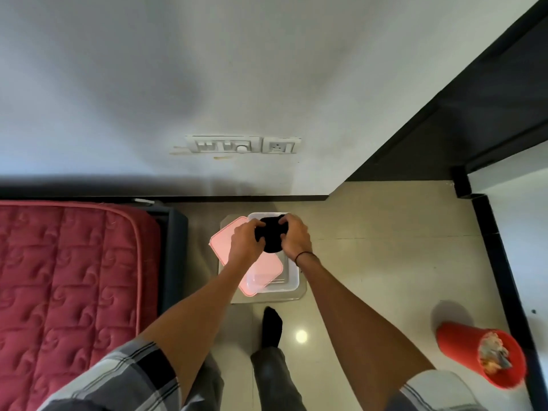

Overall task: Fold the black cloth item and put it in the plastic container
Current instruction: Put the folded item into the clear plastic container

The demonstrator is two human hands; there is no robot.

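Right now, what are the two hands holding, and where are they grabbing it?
Both hands, left hand and right hand, hold the bundled black cloth item by its opposite sides.

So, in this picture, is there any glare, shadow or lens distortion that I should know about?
Head view: a round glare spot shines on the floor tiles; a soft shadow darkens the wall above the red mattress; the wide lens bends the black door frame; the black cloth shows no detail.
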